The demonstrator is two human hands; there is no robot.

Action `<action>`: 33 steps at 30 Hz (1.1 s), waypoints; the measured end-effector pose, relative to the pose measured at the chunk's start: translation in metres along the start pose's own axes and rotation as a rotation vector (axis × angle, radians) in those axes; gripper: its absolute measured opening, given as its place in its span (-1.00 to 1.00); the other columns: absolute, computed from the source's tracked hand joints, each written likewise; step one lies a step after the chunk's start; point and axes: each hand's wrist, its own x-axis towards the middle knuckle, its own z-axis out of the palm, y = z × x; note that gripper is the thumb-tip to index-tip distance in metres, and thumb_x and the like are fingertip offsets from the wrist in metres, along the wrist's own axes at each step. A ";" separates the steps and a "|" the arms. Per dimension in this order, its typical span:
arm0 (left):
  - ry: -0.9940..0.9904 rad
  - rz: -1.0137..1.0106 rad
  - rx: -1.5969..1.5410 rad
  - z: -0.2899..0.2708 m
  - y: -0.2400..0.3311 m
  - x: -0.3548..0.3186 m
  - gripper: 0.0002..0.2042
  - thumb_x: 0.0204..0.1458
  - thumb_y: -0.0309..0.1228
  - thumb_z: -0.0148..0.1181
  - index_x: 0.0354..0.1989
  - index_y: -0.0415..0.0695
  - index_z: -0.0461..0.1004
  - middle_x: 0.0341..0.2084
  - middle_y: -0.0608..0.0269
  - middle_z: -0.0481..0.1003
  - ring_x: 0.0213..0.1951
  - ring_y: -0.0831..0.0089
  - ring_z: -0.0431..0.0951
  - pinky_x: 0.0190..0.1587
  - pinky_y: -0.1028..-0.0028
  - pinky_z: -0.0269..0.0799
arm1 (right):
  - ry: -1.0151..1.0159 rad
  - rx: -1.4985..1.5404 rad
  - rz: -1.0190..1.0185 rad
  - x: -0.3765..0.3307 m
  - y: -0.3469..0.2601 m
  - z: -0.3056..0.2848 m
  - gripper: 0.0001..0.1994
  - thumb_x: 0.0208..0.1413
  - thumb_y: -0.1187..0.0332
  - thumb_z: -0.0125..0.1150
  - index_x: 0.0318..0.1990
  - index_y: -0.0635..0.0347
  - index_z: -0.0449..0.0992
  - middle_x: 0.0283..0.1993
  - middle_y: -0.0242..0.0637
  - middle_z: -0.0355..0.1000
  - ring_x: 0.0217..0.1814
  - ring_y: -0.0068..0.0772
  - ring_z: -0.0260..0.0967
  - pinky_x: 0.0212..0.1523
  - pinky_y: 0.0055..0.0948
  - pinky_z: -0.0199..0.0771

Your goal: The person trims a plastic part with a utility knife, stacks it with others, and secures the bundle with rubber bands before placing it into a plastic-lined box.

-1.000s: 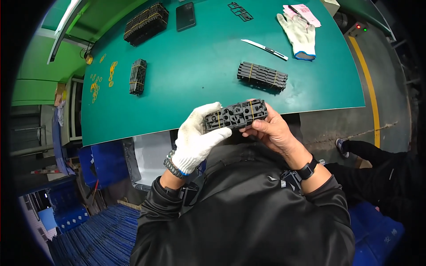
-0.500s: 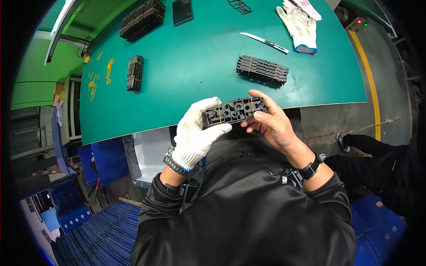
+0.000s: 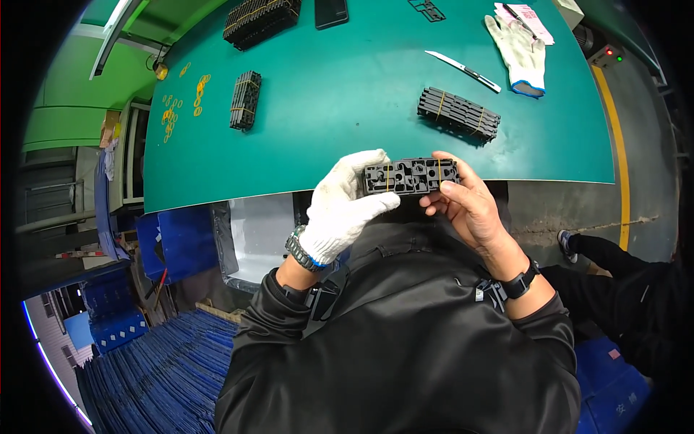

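Between my two hands, just off the near edge of the table, is a bundle of black plastic parts (image 3: 410, 176) bound by two yellow rubber bands. My left hand (image 3: 341, 202), in a white knit glove, grips its left end with the thumb along the near side. The bare fingers and thumb of my right hand (image 3: 468, 199) close on the right end. Beyond them lies a second banded bundle of black parts (image 3: 459, 114). A smaller banded bundle (image 3: 246, 100) rests farther left on the green table (image 3: 325, 137).
A large black stack (image 3: 262, 22) and a dark phone (image 3: 331, 12) lie at the far side. Yellow rubber bands (image 3: 199, 94) are scattered at left. A utility knife (image 3: 464, 71) lies near a white glove (image 3: 519, 54) at right. Another person's leg (image 3: 607, 253) shows at right.
The view has shifted, so the table items appear farther right. Both hands still hold the banded bundle, which now looks more level.
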 end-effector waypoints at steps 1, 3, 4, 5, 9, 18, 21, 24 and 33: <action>-0.001 0.001 -0.011 -0.001 0.000 0.000 -0.38 -0.06 -0.61 0.47 0.22 -0.27 0.38 0.09 0.11 0.49 0.12 0.38 0.52 0.18 0.40 0.49 | -0.001 0.000 0.000 0.000 0.000 0.000 -0.37 0.26 0.30 0.22 0.43 0.24 0.17 0.09 -0.08 0.45 -0.13 -0.30 0.56 -0.15 -0.39 0.57; -0.004 0.005 -0.033 -0.001 -0.001 0.000 -0.39 -0.06 -0.61 0.47 0.22 -0.28 0.39 0.09 0.10 0.50 0.12 0.38 0.52 0.19 0.40 0.48 | 0.004 -0.001 0.002 0.001 0.001 0.000 -0.38 0.26 0.29 0.22 0.42 0.24 0.18 0.09 -0.09 0.46 -0.13 -0.30 0.56 -0.15 -0.40 0.57; -0.004 0.005 -0.033 -0.002 -0.001 0.001 -0.39 -0.06 -0.61 0.47 0.22 -0.28 0.39 0.09 0.10 0.50 0.12 0.38 0.52 0.19 0.40 0.48 | 0.006 -0.001 0.003 0.001 0.001 0.000 -0.38 0.26 0.29 0.22 0.42 0.24 0.18 0.08 -0.09 0.46 -0.13 -0.30 0.56 -0.15 -0.40 0.57; -0.008 0.005 -0.041 -0.002 -0.001 0.002 -0.39 -0.06 -0.61 0.47 0.22 -0.28 0.38 0.09 0.10 0.50 0.12 0.38 0.52 0.20 0.40 0.48 | 0.005 -0.001 0.003 0.001 0.001 0.000 -0.38 0.26 0.29 0.22 0.42 0.24 0.18 0.08 -0.09 0.46 -0.13 -0.30 0.56 -0.15 -0.40 0.57; -0.016 -0.002 -0.049 -0.004 -0.003 0.002 -0.39 -0.06 -0.61 0.47 0.22 -0.28 0.38 0.09 0.10 0.50 0.12 0.37 0.52 0.21 0.39 0.47 | 0.007 -0.007 0.002 -0.001 0.002 -0.001 -0.38 0.26 0.28 0.23 0.42 0.24 0.19 0.07 -0.11 0.47 -0.14 -0.30 0.56 -0.15 -0.40 0.56; -0.051 -0.001 -0.101 -0.005 -0.003 0.000 -0.40 -0.05 -0.64 0.46 0.22 -0.28 0.39 0.09 0.09 0.51 0.11 0.36 0.54 0.20 0.37 0.48 | 0.051 -0.196 -0.069 -0.004 0.005 0.000 -0.39 0.25 0.26 0.27 0.39 0.25 0.24 0.09 -0.15 0.48 -0.02 -0.39 0.50 -0.03 -0.42 0.53; -0.112 -0.041 -0.146 -0.008 0.001 0.000 -0.41 -0.06 -0.62 0.48 0.21 -0.27 0.41 0.09 0.10 0.52 0.11 0.37 0.54 0.19 0.37 0.49 | 0.131 -0.502 -0.241 -0.007 0.005 0.003 -0.39 0.23 0.27 0.32 0.37 0.26 0.27 0.11 -0.17 0.47 0.04 -0.44 0.45 0.03 -0.44 0.51; -0.211 -0.103 -0.207 -0.013 0.008 -0.001 -0.42 -0.06 -0.56 0.50 0.19 -0.25 0.44 0.08 0.11 0.53 0.10 0.39 0.55 0.18 0.37 0.49 | 0.144 -0.941 -0.433 -0.016 -0.011 0.019 -0.38 0.18 0.30 0.39 0.35 0.30 0.30 0.13 -0.20 0.46 0.11 -0.49 0.40 0.08 -0.46 0.48; -0.470 -0.095 0.246 -0.005 0.022 0.009 -0.40 -0.10 -0.55 0.53 0.19 -0.24 0.48 0.10 0.16 0.54 0.12 0.43 0.54 0.17 0.41 0.49 | -0.105 -0.520 0.061 0.008 -0.012 0.029 -0.37 0.08 0.23 0.49 0.23 0.37 0.42 -0.04 -0.24 0.48 -0.03 -0.49 0.42 0.05 -0.44 0.45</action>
